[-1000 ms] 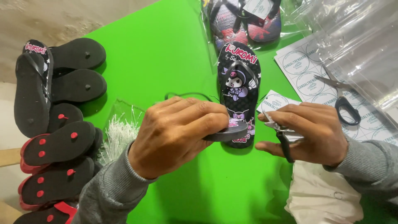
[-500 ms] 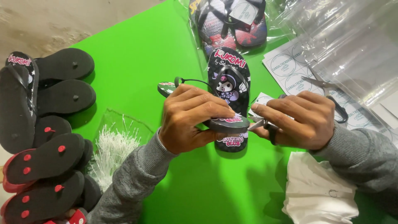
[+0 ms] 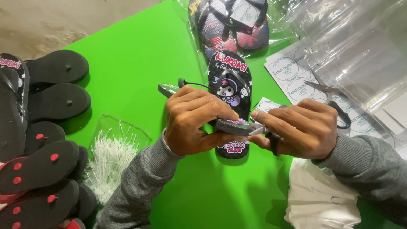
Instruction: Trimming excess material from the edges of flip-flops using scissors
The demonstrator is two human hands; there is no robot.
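Observation:
My left hand [image 3: 197,123] grips a black printed flip-flop [image 3: 237,125] held on edge, its far end poking out to the left of my fingers. My right hand [image 3: 299,131] is closed on a small black-handled metal tool [image 3: 259,129] whose tip touches the near end of that flip-flop. A white paper tag [image 3: 265,104] shows just above my right fingers. A matching flip-flop [image 3: 229,78] with a cartoon print lies flat on the green table [image 3: 140,55] under both hands.
Black flip-flops with red plugs [image 3: 38,165] are piled at the left. A clear bag of white plastic fasteners [image 3: 110,157] lies beside them. Bagged flip-flops [image 3: 231,21], round sticker sheets [image 3: 292,72], scissors [image 3: 330,95], clear bags [image 3: 356,46] and white bags [image 3: 322,199] lie on the right.
Both hands keep their hold on the flip-flop and the tool. The flip-flop's far end has come out from under my left hand, and the tool tip has closed on its near end.

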